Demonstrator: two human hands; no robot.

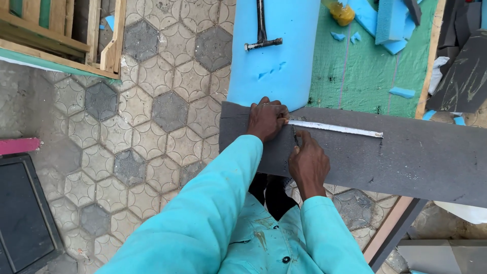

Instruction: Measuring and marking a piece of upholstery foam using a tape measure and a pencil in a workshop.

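Observation:
A long dark grey foam sheet (416, 157) lies across the front of the work surface. My left hand (267, 120) presses down on the near end of a white straightedge (337, 128) that lies flat on the sheet. My right hand (307, 162) sits just below the straightedge with its fingers pinched on a small dark tool (294, 137) whose tip touches the sheet beside the ruler's edge. The tool is mostly hidden by the fingers. Both arms wear turquoise sleeves.
A blue foam slab (274, 45) carries a hammer (262, 35) behind the grey sheet. Green cloth (362, 71) holds blue foam scraps and a yellow object (341, 11). Hexagon paving (152, 101) lies to the left, with wooden frames (61, 35) and a dark panel (23, 213).

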